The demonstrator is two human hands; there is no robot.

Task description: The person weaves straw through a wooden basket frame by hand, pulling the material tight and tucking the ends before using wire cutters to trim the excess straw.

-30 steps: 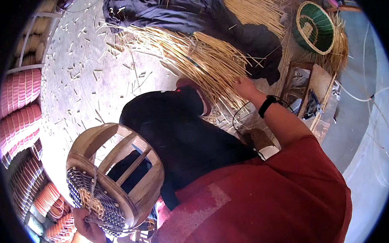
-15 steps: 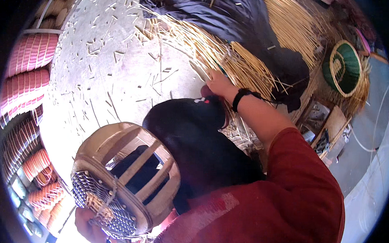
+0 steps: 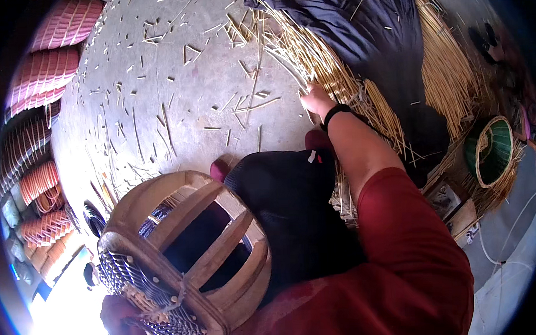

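On my lap, at the lower left, rests a rounded wooden basket mould (image 3: 219, 243) with open slats. Dark and tan weaving (image 3: 143, 290) covers its lower left end, tied with a thin cord. My left hand (image 3: 121, 319) is closed round that woven end, its fingers partly in shadow. Stretched out ahead, my right hand (image 3: 317, 101) is closed at the near edge of a pile of straw stalks (image 3: 311, 51), with a few thin stalks at its fingertips. A dark cloth (image 3: 379, 51) lies over part of the pile.
Short cut stalks (image 3: 242, 106) litter the grey floor. Stacked pink and striped woven baskets (image 3: 43, 75) line the left side. A green basket with a pale rim (image 3: 496, 150) stands at the right, near a wooden tray (image 3: 443, 198) and a thin white cable (image 3: 489, 251).
The view has shifted, so the floor and straw sit lower and further right. My right hand remains by the straw's near edge. My left hand still holds the mould's woven end.
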